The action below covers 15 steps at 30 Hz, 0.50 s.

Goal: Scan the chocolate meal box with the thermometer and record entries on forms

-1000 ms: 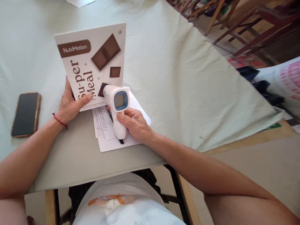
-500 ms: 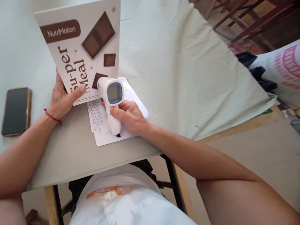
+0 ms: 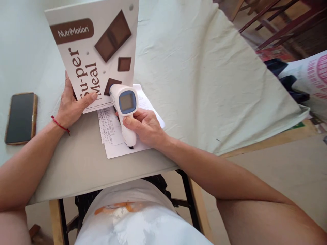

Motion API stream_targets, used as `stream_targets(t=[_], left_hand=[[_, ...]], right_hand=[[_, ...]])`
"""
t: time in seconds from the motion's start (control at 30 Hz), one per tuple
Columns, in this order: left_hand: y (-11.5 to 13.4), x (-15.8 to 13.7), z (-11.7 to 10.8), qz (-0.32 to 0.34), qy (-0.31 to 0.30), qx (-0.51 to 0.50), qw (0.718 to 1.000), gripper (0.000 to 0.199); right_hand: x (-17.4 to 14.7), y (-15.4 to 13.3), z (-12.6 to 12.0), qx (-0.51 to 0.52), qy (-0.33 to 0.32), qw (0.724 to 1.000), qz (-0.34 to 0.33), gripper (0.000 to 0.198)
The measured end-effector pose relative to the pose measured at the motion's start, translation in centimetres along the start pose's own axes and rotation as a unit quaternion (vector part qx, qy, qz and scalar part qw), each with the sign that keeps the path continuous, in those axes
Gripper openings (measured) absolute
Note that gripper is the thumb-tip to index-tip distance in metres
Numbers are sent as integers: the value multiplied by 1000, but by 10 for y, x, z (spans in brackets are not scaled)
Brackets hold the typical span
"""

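Observation:
My left hand [image 3: 74, 103] grips a white and brown box [image 3: 102, 44] by its lower left edge, thumb across the front. The box is tilted up and shows the words NutriMotion, "Su-per Meal" and chocolate pieces. In my right hand [image 3: 148, 126] is a white infrared thermometer [image 3: 125, 112], fingers wrapped round its handle and thumb on the back. Its blue-rimmed screen faces me and looks blank; its front end is close to the box's lower right part. Beneath both lie printed paper sheets [image 3: 116, 149], partly hidden by the thermometer and box.
A smartphone [image 3: 20, 119] with a dark screen lies on the left of the cloth-covered table [image 3: 176, 68]. Off the table's right side stand a white sack with pink print [image 3: 315, 73] and dark wooden furniture [image 3: 276, 23]. The table's front edge is close to my body.
The whole view has shifted slightly, so the table, phone, box and thermometer appear a little further right. Both hands keep their holds, with the thermometer and box in nearly the same relation.

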State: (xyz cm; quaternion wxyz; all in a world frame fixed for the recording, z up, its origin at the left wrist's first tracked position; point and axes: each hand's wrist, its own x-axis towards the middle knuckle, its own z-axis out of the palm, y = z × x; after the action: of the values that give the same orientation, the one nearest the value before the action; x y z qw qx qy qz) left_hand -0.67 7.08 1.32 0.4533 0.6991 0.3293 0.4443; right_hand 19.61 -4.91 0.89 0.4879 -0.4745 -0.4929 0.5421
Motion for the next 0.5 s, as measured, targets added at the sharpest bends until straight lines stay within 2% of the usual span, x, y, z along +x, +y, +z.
stream_targets(t=[0.27,0.4,0.5], left_hand=[[0,0,0,11,7,6,1000,70],[0,1,0,13,0,-5,1000,66],[0,0,1,-2,9,-18,1000,72]], right_hand=[[-1,-1,3,39,-9,999,-10,44],[-4,-3,2,52,5,998,-38,45],[-6,-4,1,44,16,997,-58,46]])
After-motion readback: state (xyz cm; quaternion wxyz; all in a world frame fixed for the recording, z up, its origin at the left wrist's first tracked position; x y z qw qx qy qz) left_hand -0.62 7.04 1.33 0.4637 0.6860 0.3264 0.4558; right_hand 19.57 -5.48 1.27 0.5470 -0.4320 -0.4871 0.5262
